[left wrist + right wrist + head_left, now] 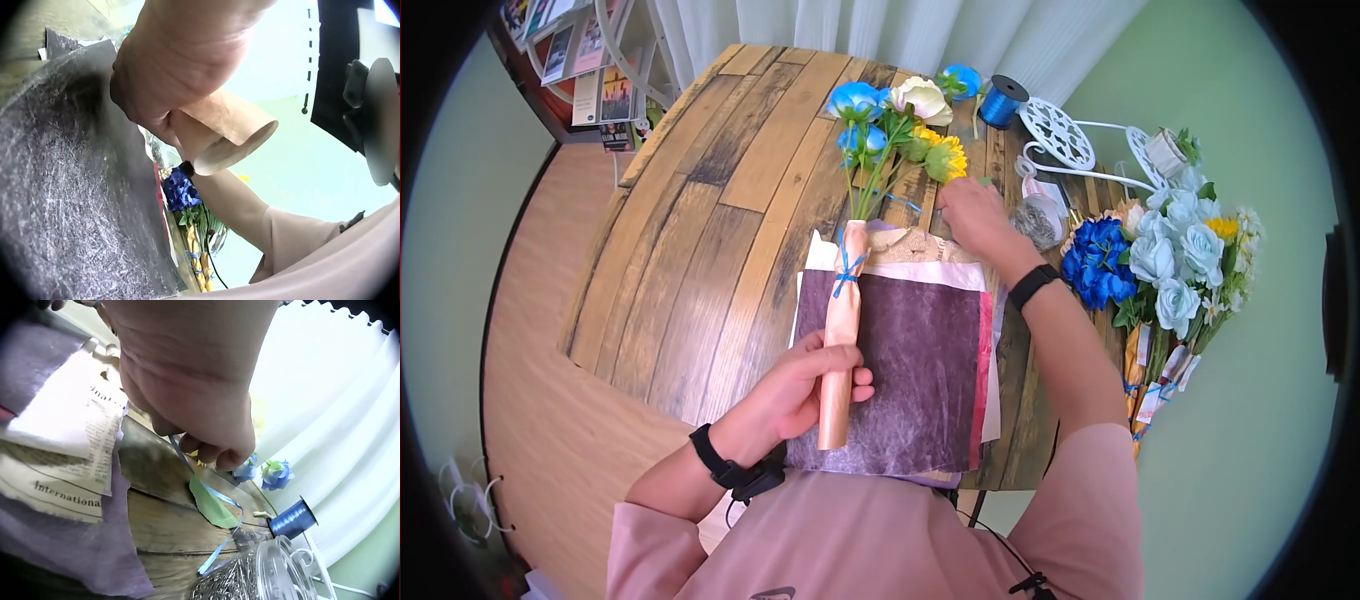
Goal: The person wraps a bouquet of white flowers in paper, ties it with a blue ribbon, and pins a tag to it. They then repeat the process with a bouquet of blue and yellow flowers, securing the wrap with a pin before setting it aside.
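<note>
My left hand [810,380] grips the tan paper wrap [838,345] of a small bouquet, its thumb laid across the front. A blue bow [846,272] ties the wrap near its top. Out of it rise blue flowers [855,100], a cream flower [922,100] and yellow flowers [945,158]. My right hand [978,215] is low over the table beside the yellow flowers. In the right wrist view, its curled fingers hold a thin blue ribbon [181,453] that trails past a green leaf [211,503]. The fingertips are partly hidden.
Purple wrapping sheets [910,370] and newsprint paper [69,481] lie stacked under the bouquet. To the right stand a ribbon spool [1003,103], a clear jar of metal pieces [1038,220], a white metal stand [1057,135] and blue bouquets [1165,250].
</note>
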Demonstrator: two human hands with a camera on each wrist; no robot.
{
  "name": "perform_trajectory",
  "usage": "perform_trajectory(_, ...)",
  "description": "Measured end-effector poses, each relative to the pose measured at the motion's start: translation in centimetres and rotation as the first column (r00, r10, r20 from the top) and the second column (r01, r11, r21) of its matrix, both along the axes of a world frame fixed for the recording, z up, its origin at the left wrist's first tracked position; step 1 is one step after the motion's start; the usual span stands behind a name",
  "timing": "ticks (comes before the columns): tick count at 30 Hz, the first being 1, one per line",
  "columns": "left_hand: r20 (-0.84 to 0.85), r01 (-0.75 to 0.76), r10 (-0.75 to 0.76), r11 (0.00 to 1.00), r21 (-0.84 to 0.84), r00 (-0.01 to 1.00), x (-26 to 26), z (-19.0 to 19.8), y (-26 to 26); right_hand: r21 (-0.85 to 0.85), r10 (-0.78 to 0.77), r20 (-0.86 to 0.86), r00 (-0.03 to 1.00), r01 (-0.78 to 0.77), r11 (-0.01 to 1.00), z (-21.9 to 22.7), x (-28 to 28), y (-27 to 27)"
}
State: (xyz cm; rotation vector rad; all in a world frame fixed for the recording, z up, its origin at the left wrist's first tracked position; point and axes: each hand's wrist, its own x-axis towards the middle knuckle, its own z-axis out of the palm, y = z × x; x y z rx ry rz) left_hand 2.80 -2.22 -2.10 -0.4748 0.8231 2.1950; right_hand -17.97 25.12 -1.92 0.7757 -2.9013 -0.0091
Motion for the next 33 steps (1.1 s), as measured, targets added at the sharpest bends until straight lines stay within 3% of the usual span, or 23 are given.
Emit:
perform_trajectory(1, -0.077, -0.016, 0.010, 0.996, -0.082, 0.997, 0.3, 0.4, 0.0, 0.002, 0.002, 0.004, 1.000, -0.002, 1.000, 0.5, 0.2, 0.1)
perform_trajectory(3, -0.062, 0.033, -0.036, 0.998, -0.044, 0.997, 0.4, 0.1, -0.6, -0.203, 0.018, 0.077, 0.997, -0.002, 0.979, 1.5, 0.8, 0.7)
perform_trajectory(4, -0.054, 0.079, -0.080, 0.997, -0.007, 0.995, 0.5, 0.0, -0.8, -0.205, 0.017, 0.085, 0.996, 0.000, 0.979, 2.2, 1.4, 1.0)
perform_trajectory(6, -0.037, 0.076, -0.076, 0.997, 0.007, 0.996, 0.6, 0.8, -0.8, -0.512, 0.105, 0.273, 0.956, 0.052, 0.858, 4.0, 3.2, 1.0)
perform_trajectory(7, -0.028, 0.075, -0.074, 0.997, 0.026, 0.997, 0.6, 1.3, -0.7, -0.516, 0.109, 0.277, 0.955, 0.052, 0.855, 5.4, 4.4, 0.6)
perform_trajectory(9, -0.032, 0.066, -0.065, 0.997, 0.044, 0.997, 0.5, 1.6, -0.5, -0.468, 0.108, 0.661, 0.742, 0.295, 0.833, 7.6, 7.2, 0.0)
perform_trajectory(10, -0.048, 0.051, -0.048, 0.996, 0.070, 0.998, 0.4, 1.6, -0.5, -0.469, 0.111, 0.664, 0.740, 0.296, 0.832, 7.5, 8.5, -0.2)
perform_trajectory(12, -0.092, 0.024, -0.015, 0.995, 0.099, 0.996, 0.4, 1.6, -0.4, -0.297, 0.093, 0.838, 0.538, 0.306, 0.905, 7.0, 10.8, -1.2)
perform_trajectory(16, -0.134, 0.028, -0.006, 0.987, 0.157, 0.991, 0.0, 1.1, -0.3, -0.330, 0.142, 0.893, 0.427, 0.405, 0.853, 4.1, 13.7, -3.8)
perform_trajectory(18, -0.146, 0.029, -0.010, 0.991, 0.134, 0.989, -0.1, 1.2, -0.1, -0.329, 0.233, 0.930, 0.283, 0.368, 0.870, 3.4, 14.2, -4.9)
perform_trajectory(23, -0.165, 0.063, -0.052, 0.996, 0.058, 0.985, -0.2, 0.9, -0.3, -0.338, 0.259, 0.936, 0.239, 0.396, 0.854, 2.6, 15.0, -6.3)
perform_trajectory(26, -0.233, 0.234, -0.269, 0.958, -0.165, 0.935, 0.0, 0.2, -0.2, -0.378, 0.311, 0.926, 0.216, 0.494, 0.783, 2.5, 15.1, -6.5)
perform_trajectory(27, -0.231, 0.231, -0.265, 0.959, -0.165, 0.936, 0.0, 0.1, -0.3, -0.391, 0.342, 0.920, 0.194, 0.546, 0.741, 2.6, 15.1, -6.6)
perform_trajectory(29, -0.317, 0.210, -0.347, 0.894, -0.396, 0.882, 0.0, 0.3, -0.3, -0.377, 0.346, 0.923, 0.168, 0.574, 0.727, 3.4, 15.3, -6.6)
perform_trajectory(30, -0.317, 0.207, -0.345, 0.894, -0.397, 0.884, -0.1, -0.2, -0.5, -0.363, 0.349, 0.925, 0.147, 0.604, 0.709, 3.7, 15.4, -6.5)
perform_trajectory(32, -0.469, 0.049, -0.478, 0.737, -0.674, 0.742, -0.2, -1.2, -1.1, -0.359, 0.381, 0.919, 0.104, 0.622, 0.696, 3.5, 15.5, -5.6)
perform_trajectory(33, -0.468, 0.047, -0.476, 0.737, -0.675, 0.745, -0.3, -1.4, -1.5, -0.353, 0.412, 0.909, 0.063, 0.641, 0.682, 3.4, 15.6, -5.1)
